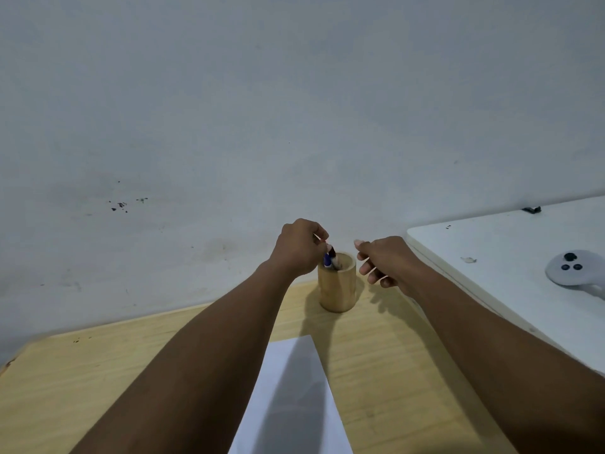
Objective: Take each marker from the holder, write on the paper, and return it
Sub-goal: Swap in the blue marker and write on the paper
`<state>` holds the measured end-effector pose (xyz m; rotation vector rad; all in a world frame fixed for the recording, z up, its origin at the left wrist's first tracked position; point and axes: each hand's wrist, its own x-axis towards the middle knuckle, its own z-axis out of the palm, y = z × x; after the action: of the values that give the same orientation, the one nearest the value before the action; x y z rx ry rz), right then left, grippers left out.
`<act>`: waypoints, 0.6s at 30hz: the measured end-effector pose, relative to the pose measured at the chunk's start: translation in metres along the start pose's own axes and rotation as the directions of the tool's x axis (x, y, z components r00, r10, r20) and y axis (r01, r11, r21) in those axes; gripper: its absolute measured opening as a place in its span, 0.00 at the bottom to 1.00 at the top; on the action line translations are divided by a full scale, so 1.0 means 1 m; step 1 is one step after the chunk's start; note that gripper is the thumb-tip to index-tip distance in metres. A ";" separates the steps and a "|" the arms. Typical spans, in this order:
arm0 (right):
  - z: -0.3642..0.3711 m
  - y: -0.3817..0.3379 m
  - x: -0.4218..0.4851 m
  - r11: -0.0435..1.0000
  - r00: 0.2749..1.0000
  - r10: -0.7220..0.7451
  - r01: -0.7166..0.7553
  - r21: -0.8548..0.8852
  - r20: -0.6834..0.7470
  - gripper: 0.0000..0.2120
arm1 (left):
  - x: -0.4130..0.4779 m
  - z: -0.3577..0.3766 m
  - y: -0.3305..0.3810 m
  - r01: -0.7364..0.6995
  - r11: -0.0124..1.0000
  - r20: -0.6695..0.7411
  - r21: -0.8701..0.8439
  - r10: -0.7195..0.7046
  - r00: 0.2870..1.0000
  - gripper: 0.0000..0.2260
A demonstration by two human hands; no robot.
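A round wooden holder (337, 286) stands near the far edge of the wooden table (82, 381), by the wall. Markers (330, 258) stick up from its left side; one has a blue part, one a dark cap. My left hand (299, 247) is just above the holder's left rim, fingertips pinched on the top of a marker that still sits in the holder. My right hand (383, 260) hovers to the right of the holder with fingers loosely curled and apart, holding nothing. A white sheet of paper (294, 401) lies between my forearms, nearer to me.
A white table (491, 257) adjoins on the right, carrying a white controller (573, 268) with dark buttons and a small black object (532, 210) at its back. A pale wall rises right behind the holder.
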<state>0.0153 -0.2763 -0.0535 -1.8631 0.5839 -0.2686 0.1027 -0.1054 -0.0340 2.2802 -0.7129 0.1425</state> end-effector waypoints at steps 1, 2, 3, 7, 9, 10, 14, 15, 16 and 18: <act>0.001 0.002 0.001 1.000 1.000 -0.011 0.011 -0.006 0.007 0.17 | 0.001 0.003 -0.001 0.002 1.000 0.021 0.017 -0.003 1.000 0.12; 0.002 0.004 0.002 1.000 1.000 -0.020 0.020 -0.007 0.015 0.17 | 0.001 0.006 -0.003 0.004 0.999 0.041 0.043 -0.006 0.999 0.13; 0.004 0.005 0.003 1.000 0.999 -0.026 0.026 -0.006 0.023 0.16 | 0.001 0.009 -0.005 0.004 0.997 0.061 0.081 -0.008 0.998 0.13; 0.010 0.014 0.003 1.000 0.999 -0.027 0.027 -0.016 0.044 0.14 | -0.001 0.020 -0.013 0.024 0.984 0.103 0.176 -0.043 0.994 0.10; 0.013 0.017 0.001 0.999 0.998 -0.024 0.025 -0.026 0.060 0.12 | -0.002 0.022 -0.013 0.036 0.983 0.078 0.182 -0.051 0.996 0.09; 0.014 0.018 0.000 0.999 0.997 -0.026 0.028 -0.030 0.067 0.12 | -0.003 0.022 -0.012 0.038 0.984 0.064 0.177 -0.050 0.997 0.09; 0.017 0.017 -0.007 0.999 0.996 -0.035 0.036 -0.022 0.078 0.12 | -0.006 0.020 -0.009 0.029 0.988 0.051 0.149 -0.037 0.998 0.11; 0.018 0.015 -0.009 0.999 0.996 -0.035 0.037 -0.018 0.077 0.12 | -0.007 0.019 -0.008 0.025 0.988 0.046 0.151 -0.032 0.998 0.09; 0.018 0.013 -0.011 0.999 0.996 -0.037 0.038 -0.016 0.076 0.12 | -0.008 0.018 -0.007 0.023 0.989 0.031 0.148 -0.028 0.999 0.07; 0.019 0.008 -0.016 0.999 0.997 -0.041 0.041 -0.005 0.072 0.11 | -0.010 0.013 -0.005 0.022 0.993 -0.022 0.112 -0.019 1.000 0.06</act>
<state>0.0080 -0.2551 -0.0658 -1.8845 0.4980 -0.2261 0.0958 -0.1066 -0.0497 2.3888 -0.6860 0.2009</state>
